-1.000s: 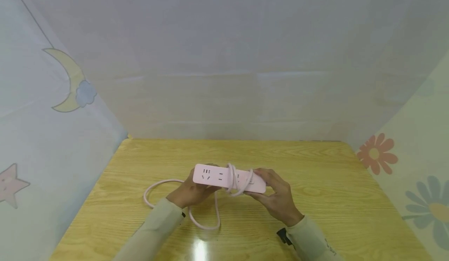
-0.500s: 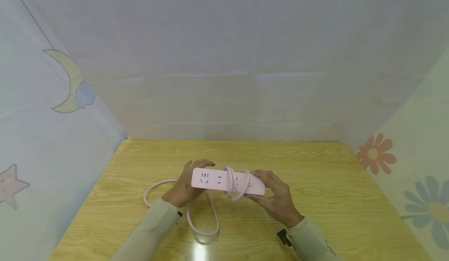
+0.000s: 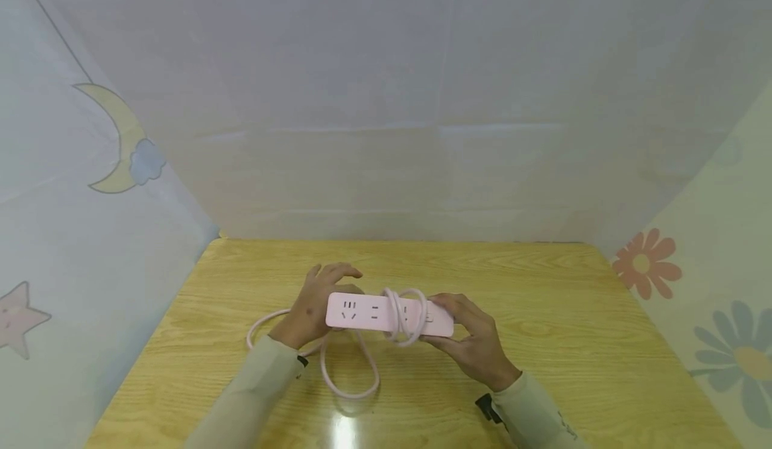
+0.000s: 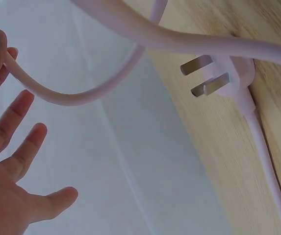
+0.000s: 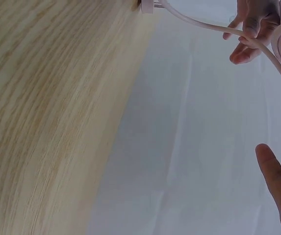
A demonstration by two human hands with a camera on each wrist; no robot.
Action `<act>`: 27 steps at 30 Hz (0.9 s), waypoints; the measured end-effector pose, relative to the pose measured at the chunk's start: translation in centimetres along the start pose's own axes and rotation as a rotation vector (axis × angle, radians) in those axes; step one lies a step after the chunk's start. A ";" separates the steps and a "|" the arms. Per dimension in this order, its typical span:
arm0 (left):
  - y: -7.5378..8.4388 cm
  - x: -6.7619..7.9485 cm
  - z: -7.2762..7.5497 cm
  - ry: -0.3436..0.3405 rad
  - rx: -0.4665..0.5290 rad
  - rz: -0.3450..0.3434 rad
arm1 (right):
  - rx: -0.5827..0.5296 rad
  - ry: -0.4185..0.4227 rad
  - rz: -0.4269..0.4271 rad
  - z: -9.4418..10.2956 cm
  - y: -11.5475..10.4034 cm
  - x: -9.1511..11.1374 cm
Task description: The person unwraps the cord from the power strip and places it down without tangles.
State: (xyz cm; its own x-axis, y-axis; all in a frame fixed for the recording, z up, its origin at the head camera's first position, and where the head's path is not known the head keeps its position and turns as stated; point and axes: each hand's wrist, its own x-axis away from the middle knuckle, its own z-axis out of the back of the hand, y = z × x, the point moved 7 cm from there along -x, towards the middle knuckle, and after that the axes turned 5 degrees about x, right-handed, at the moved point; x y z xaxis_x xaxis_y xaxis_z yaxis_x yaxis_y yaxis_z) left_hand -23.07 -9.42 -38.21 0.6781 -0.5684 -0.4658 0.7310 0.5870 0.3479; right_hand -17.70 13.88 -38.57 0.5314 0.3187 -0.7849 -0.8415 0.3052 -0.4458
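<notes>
A pale pink power strip (image 3: 358, 313) is held above the table, its socket face upward. My right hand (image 3: 479, 345) grips its right end between thumb and fingers. The strip's pink cord (image 3: 419, 315) is wrapped round its right half. At the far side of the strip's left end is my left hand (image 3: 312, 307), which in the left wrist view pinches the cord (image 4: 74, 99) between thumb and a finger, the other fingers spread. Slack cord droops below the strip in loops. A plug (image 4: 238, 76) with three flat metal pins lies on the table.
The wooden table (image 3: 543, 288) is bounded by a pale sheet (image 3: 386, 167) at the back. Printed sheets stand at both sides, one with a moon (image 3: 123, 141), the other with flowers (image 3: 645, 265).
My left hand has moved leftward and away from me, past the strip's end, with its fingers rising beyond it. The strip has shifted slightly left and nearer; the right hand barely moves.
</notes>
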 end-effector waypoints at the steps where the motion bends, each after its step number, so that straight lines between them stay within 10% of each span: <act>1: 0.0 0.0 0.1 0.001 -0.009 -0.001 | -0.002 -0.005 -0.004 0.0 0.1 0.0; 27: -0.4 -0.2 2.6 0.188 0.037 -0.047 | -0.026 -0.053 -0.020 -0.4 -0.2 -0.1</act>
State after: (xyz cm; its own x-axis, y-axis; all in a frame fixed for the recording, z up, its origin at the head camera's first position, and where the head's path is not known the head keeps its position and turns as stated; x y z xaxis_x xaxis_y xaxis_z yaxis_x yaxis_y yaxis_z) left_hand -23.29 -11.05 -36.12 0.6199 -0.4752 -0.6244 0.7661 0.5387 0.3506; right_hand -17.64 13.47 -38.57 0.5520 0.3603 -0.7520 -0.8325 0.2889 -0.4727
